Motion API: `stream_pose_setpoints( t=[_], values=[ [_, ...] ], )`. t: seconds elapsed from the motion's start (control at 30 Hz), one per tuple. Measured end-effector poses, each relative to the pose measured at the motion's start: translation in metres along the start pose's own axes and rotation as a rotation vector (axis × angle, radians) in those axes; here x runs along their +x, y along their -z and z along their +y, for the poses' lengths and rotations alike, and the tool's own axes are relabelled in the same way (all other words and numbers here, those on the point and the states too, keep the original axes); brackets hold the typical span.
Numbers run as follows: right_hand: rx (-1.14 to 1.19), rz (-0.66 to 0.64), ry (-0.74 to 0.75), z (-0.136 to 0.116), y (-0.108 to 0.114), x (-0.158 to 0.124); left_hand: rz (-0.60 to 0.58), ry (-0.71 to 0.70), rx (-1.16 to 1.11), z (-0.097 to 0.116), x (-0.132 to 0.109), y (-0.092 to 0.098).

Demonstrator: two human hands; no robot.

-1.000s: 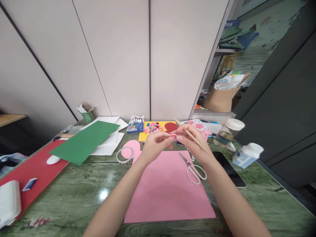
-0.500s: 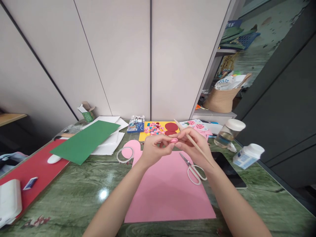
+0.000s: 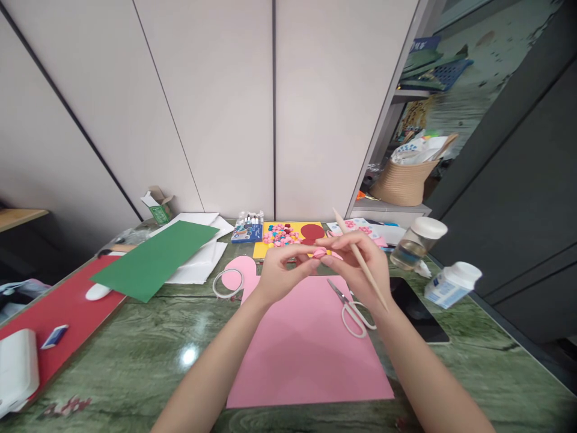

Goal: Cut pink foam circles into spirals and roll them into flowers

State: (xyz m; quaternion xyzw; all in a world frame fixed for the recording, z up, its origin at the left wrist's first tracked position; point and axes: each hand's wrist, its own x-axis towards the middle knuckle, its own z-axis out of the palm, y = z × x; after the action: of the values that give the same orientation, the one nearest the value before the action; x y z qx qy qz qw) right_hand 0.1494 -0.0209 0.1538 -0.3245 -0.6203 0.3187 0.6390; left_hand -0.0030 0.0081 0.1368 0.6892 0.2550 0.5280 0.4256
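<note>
A small pink rolled piece (image 3: 320,252) is pinched between the fingertips of both hands, above the back edge of a pink sheet (image 3: 306,355). My left hand (image 3: 286,270) grips its left side with thumb and fingers. My right hand (image 3: 360,258) holds its right side, and a pale pointed wooden stick (image 3: 367,272) lies across that hand, tip up and to the left. White-handled scissors (image 3: 354,313) rest on the sheet below my right hand. Behind the hands, a yellow sheet (image 3: 260,249) bears many small colored pieces (image 3: 280,234) and dark red circles (image 3: 312,231).
White tape roll (image 3: 228,283) and pink circles sit left of the sheet. Green paper (image 3: 157,258), white papers and a red sheet (image 3: 67,313) spread leftward. A dark tablet (image 3: 419,313), a jar (image 3: 417,243) and a white bottle (image 3: 453,284) stand on the right.
The stick has swung with my right hand, its tip now further right and more upright. The pink piece has turned slightly between the fingertips.
</note>
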Motion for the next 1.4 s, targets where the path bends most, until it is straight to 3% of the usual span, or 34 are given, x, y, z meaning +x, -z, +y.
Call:
stream_pose_setpoints(
  t=[0.27, 0.63, 0.8, 0.97, 1.03, 1.13, 1.4],
  values=[
    [-0.110, 0.132, 0.226, -0.001, -0.005, -0.004, 0.009, -0.056, -0.014, 0.003, -0.001, -0.001],
    [-0.125, 0.287, 0.229, 0.003, -0.010, -0.007, 0.086, -0.089, 0.056, 0.006, -0.001, -0.006],
    [0.020, 0.108, 0.035, 0.000, -0.002, 0.000, 0.035, 0.037, 0.008, 0.004, 0.000, -0.004],
    [0.109, -0.317, -0.298, -0.009, 0.010, 0.008, -0.133, 0.118, 0.070, 0.005, 0.003, 0.003],
    [0.126, -0.415, -0.361, -0.010, 0.012, 0.011, -0.193, 0.131, 0.117, 0.008, 0.005, 0.005],
    [0.129, -0.405, -0.364, -0.006, 0.014, 0.013, -0.225, 0.123, 0.209, 0.013, 0.006, 0.008],
    [0.103, -0.325, -0.304, -0.008, 0.013, 0.008, -0.161, -0.041, 0.427, 0.039, -0.007, 0.006]
  ],
)
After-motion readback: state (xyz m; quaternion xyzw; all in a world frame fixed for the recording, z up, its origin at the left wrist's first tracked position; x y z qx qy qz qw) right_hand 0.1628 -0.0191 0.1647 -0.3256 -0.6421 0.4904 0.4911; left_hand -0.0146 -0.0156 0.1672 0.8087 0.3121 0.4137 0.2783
